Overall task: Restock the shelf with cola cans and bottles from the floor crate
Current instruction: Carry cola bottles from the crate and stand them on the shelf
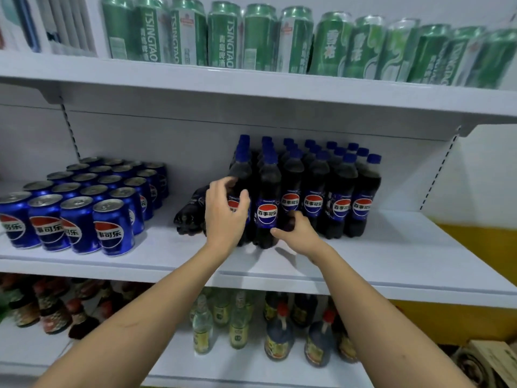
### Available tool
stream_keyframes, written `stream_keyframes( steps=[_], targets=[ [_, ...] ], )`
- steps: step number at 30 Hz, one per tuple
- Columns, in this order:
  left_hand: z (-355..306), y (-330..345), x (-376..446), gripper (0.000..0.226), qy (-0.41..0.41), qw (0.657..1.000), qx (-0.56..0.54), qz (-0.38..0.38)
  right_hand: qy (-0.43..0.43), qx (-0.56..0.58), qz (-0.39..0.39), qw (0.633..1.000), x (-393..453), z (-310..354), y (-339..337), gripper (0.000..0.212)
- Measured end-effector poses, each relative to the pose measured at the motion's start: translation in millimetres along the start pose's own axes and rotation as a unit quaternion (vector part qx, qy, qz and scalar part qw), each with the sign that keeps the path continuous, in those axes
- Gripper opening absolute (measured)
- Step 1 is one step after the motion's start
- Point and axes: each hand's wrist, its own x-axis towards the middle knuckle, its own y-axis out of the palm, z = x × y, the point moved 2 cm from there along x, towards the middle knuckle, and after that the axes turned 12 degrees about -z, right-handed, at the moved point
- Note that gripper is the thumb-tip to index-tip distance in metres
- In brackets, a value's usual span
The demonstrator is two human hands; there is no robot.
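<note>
- Head view: the left hand (226, 212) curls loosely round the front-left cola bottle (242, 191) on the middle shelf (391, 256); whether it truly grips, I cannot tell.
- The right hand (296, 233) cups the neighbouring bottle (267, 203) low down, thumb out.
- Step, I judge: squaring the front row.
- Next: stand up the toppled bottle (190, 214) lying left.
- Cola cans (84, 208) stand well left; the crate is unseen.

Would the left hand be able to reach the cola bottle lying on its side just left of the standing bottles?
Probably yes. The left hand is right beside the toppled bottle, with bare shelf in front of it. The blue cans stand well clear to the left.
</note>
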Motion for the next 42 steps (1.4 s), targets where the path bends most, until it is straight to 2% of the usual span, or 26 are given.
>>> stream_keyframes(
  steps=[2, 6, 9, 11, 13, 18, 23, 32, 38, 42],
  targets=[
    [-29.0, 11.6, -10.9, 0.032, 0.038, 0.999, -0.034, 0.002, 0.008, -0.012, -0.002, 1.000, -9.2, -2.7, -26.6, 0.081],
    [-81.1, 61.8, -47.3, 0.038, 0.064, 0.991, -0.057, 0.101, 0.002, -0.001, -0.046, 0.999, -32.6, -19.9, -93.0, 0.066],
    [-121.9, 109.3, -91.4, 0.038, 0.024, 0.980, -0.075, 0.181, -0.010, 0.029, -0.083, 0.996, -61.1, -41.2, -155.8, 0.048],
    [-151.6, 143.3, -128.5, 0.034, -0.037, 0.967, -0.095, 0.232, -0.010, 0.017, -0.120, 0.993, -86.2, -63.0, -203.6, 0.050],
    [-184.0, 180.1, -171.1, 0.037, -0.090, 0.945, -0.111, 0.294, -0.004, 0.004, -0.167, 0.986, -114.2, -89.4, -255.2, 0.051],
    [-277.4, 268.7, -290.1, 0.055, -0.159, 0.868, -0.132, 0.451, 0.060, -0.003, -0.264, 0.963, -188.0, -167.2, -386.4, 0.050],
    [-356.3, 328.9, -402.0, 0.056, -0.208, 0.796, -0.159, 0.547, 0.165, 0.038, -0.338, 0.926, -270.3, -246.6, -487.3, 0.052],
    [-429.4, 416.4, -543.9, 0.057, -0.220, 0.702, -0.164, 0.657, 0.312, 0.066, -0.456, 0.831, -349.5, -360.5, -580.2, 0.057],
    [-453.1, 500.9, -628.0, 0.053, -0.214, 0.642, -0.163, 0.718, 0.353, 0.059, -0.469, 0.807, -343.3, -441.2, -626.1, 0.054],
    [-461.1, 568.1, -684.9, 0.057, -0.217, 0.598, -0.155, 0.756, 0.403, 0.066, -0.487, 0.772, -330.3, -500.9, -658.7, 0.059]
  ],
)
